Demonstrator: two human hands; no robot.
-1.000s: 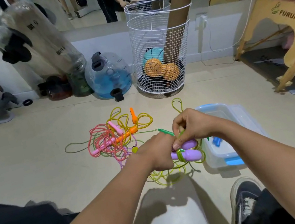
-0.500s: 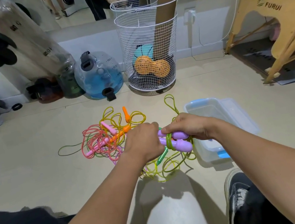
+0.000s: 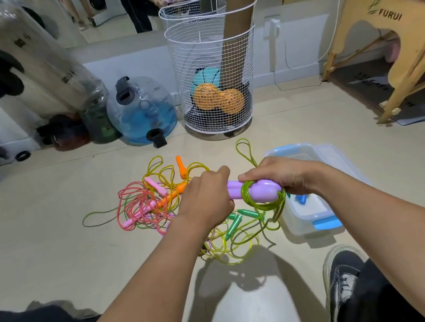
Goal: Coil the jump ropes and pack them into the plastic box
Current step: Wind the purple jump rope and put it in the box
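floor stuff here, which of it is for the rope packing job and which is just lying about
For the job: purple-handled jump rope held by both hands, tangled rope pile, green-handled rope, plastic box.

Lying about: wire basket, blue water jug, wooden bench.

Purple handles (image 3: 256,191), green cord (image 3: 253,204)

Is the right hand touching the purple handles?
Touching. The head view shows the right hand curled round the fat ends of the purple handles, beside the green cord looped round them.

Beige floor (image 3: 34,234), white wire basket (image 3: 216,75) by mirrored wall (image 3: 105,9), wooden bench (image 3: 395,43) right.
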